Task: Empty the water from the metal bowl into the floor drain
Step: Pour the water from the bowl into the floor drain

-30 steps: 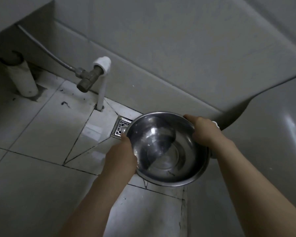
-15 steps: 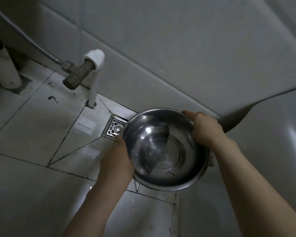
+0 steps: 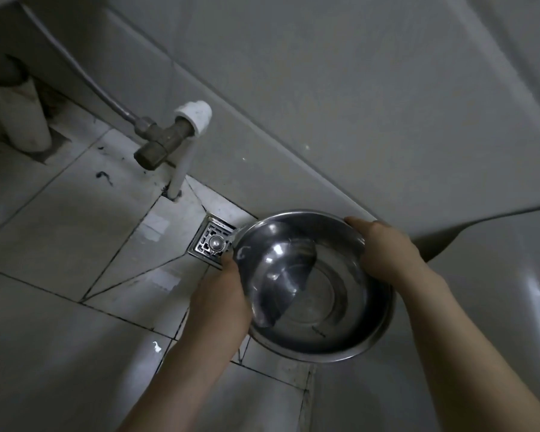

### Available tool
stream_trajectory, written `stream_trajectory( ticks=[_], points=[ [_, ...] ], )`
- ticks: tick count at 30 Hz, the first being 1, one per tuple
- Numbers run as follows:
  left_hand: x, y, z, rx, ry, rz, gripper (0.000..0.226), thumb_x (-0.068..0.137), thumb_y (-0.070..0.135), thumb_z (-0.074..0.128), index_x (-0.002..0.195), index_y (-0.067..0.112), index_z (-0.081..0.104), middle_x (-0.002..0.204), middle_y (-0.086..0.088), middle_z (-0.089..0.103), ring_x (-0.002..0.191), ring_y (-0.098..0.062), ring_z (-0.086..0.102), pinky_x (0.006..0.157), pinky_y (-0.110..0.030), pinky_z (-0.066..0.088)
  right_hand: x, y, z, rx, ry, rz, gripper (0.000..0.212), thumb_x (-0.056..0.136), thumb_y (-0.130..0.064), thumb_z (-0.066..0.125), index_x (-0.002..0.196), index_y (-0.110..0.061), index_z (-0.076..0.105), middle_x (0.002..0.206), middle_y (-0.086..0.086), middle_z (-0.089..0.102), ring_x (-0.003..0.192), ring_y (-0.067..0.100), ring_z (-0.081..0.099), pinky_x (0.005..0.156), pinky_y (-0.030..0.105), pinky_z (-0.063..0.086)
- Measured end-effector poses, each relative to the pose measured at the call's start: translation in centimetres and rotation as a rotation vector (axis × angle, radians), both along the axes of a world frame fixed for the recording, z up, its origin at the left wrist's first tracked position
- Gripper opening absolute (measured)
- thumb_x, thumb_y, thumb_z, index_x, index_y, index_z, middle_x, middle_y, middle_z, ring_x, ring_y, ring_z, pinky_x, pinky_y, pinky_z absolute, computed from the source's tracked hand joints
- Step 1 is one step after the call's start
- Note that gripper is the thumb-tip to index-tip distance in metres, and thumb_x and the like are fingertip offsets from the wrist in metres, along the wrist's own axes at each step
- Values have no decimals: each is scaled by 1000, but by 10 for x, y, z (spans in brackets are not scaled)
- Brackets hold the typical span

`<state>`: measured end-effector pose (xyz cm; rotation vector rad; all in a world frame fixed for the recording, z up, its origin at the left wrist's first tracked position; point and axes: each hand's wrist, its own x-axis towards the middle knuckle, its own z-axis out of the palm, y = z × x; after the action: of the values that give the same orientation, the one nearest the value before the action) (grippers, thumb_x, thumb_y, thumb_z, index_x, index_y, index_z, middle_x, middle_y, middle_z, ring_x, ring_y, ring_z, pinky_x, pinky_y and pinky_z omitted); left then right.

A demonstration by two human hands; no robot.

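Note:
A round metal bowl [image 3: 321, 310] hangs above the tiled floor, tilted down toward its left rim. Water lies pooled against the lower left inner wall. My left hand [image 3: 222, 300] grips the left rim, my right hand [image 3: 384, 251] grips the far right rim. The square metal floor drain [image 3: 211, 243] sits in the floor just left of the bowl's lowered edge, its right corner hidden behind the rim.
A white riser pipe [image 3: 181, 169] with a brass valve [image 3: 159, 145] and a hose stands on the floor left of the drain. A thick white pipe [image 3: 19, 120] is at far left. A grey wall runs behind, a grey fixture at right.
The bowl has tipped further to the left, and the water has gathered higher against the left wall near the rim. Both hands keep their grip. The view has shifted a little.

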<state>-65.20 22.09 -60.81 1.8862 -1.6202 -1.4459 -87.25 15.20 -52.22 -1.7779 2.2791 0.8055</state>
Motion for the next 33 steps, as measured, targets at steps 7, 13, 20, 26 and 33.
stream_trajectory(
  ticks=[7, 13, 20, 26, 33],
  points=[
    [1, -3, 2, 23, -1, -36, 61, 93, 12, 50, 150, 12, 26, 115, -13, 67, 109, -29, 63, 87, -36, 52, 1, -1, 9, 16, 13, -39, 69, 88, -15, 54, 149, -41, 34, 143, 9, 52, 126, 35, 53, 98, 44, 48],
    [3, -5, 6, 35, 46, -27, 65, 91, 8, 52, 150, 16, 26, 111, -13, 71, 103, -29, 67, 83, -32, 55, 4, 1, 15, 23, 32, -75, 70, 90, -11, 52, 151, -40, 33, 145, 8, 51, 127, 36, 53, 98, 44, 49],
    [6, -7, 11, 48, 56, -63, 53, 88, 8, 53, 139, 12, 40, 109, -14, 70, 104, -32, 66, 85, -37, 53, 7, 2, 21, 23, 35, -89, 67, 88, -15, 52, 148, -41, 36, 142, 10, 53, 125, 36, 54, 98, 45, 49],
    [7, -8, 14, 78, 72, -88, 60, 89, 6, 54, 145, 13, 35, 113, -14, 70, 106, -32, 67, 91, -42, 56, 8, 2, 25, 18, 37, -92, 66, 89, -16, 52, 148, -41, 37, 144, 8, 53, 126, 35, 53, 99, 44, 48],
    [11, -7, 16, 58, 91, -88, 63, 87, 6, 53, 146, 13, 33, 110, -15, 70, 101, -32, 67, 86, -40, 57, 10, 6, 28, 16, 47, -90, 64, 90, -17, 51, 149, -39, 36, 144, 10, 52, 126, 36, 52, 98, 44, 47]
  ],
)
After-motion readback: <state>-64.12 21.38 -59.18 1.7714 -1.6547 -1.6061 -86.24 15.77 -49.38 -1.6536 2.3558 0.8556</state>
